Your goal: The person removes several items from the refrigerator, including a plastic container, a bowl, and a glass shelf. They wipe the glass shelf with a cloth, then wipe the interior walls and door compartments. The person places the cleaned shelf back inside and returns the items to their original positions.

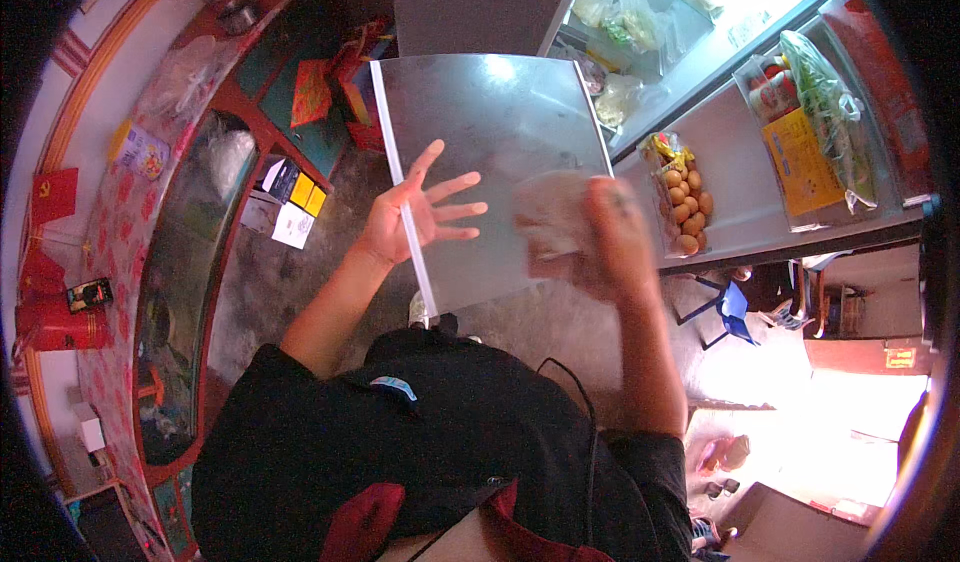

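A clear glass refrigerator shelf (pixel 487 123) with white edge strips lies in front of my body. My left hand (pixel 420 217) is under its left side, palm up and fingers spread, bearing it. The fingers show through the glass, and the white strip crosses over the palm. A brownish cloth (pixel 551 206), blurred by motion, is over the shelf's right part. My right hand (pixel 619 239), blurred too, grips this cloth. The blur hides whether the cloth touches the glass.
An open refrigerator (pixel 637 97) stands at the upper right with bagged food inside. Its door (pixel 731 194) holds eggs (pixel 686 209), a yellow carton (pixel 802 161) and bagged greens (pixel 832 112). Left is a long cabinet (pixel 199 262) with a phone (pixel 90 296) on top. Boxes (pixel 289 194) sit beside it.
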Demonstrator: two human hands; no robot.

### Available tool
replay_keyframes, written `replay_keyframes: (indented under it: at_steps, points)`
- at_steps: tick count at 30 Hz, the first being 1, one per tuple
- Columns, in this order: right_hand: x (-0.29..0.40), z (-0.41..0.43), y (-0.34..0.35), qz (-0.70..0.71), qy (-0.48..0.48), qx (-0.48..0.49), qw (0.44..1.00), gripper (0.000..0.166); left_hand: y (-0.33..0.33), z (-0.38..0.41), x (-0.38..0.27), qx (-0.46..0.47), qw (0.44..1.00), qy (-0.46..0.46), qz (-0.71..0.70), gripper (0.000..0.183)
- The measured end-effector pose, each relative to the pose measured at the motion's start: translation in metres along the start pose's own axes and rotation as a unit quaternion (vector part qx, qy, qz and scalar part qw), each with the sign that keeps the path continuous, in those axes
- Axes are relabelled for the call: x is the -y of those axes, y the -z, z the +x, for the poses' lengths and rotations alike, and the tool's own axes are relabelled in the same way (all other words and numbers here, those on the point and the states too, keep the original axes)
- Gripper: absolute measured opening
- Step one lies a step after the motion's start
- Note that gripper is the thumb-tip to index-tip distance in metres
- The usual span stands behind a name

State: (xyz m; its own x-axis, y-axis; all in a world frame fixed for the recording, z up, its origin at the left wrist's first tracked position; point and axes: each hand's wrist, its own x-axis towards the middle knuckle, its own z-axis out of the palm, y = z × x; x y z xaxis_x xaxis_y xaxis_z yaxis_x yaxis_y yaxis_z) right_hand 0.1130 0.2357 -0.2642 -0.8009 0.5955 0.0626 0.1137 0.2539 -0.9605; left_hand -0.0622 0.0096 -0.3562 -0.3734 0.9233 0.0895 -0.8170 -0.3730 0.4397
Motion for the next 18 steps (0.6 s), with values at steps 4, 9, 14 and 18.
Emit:
replay_keyframes:
  at_steps: [4, 9, 14, 18]
  points:
    - [0.001, 0.004, -0.049, -0.434, 0.143, 0.002, 0.889, 0.036, -0.019, 0.006, 0.021, -0.058, 0.998, -0.006, -0.016, 0.064]
    - [-0.009, -0.019, -0.03, -0.464, 0.254, -0.014, 0.849, 0.049, -0.03, 0.006, 0.035, -0.07, 0.995, -0.005, -0.066, 0.064]
    - [-0.031, -0.039, -0.053, -0.446, 0.237, 0.139, 0.852, 0.049, -0.026, 0.016, 0.046, -0.068, 0.994, -0.011, -0.09, 0.054]
    - [-0.024, -0.041, -0.086, -0.431, 0.315, 0.171, 0.828, 0.05, -0.021, 0.025, 0.044, -0.036, 0.996, -0.028, -0.074, 0.052]
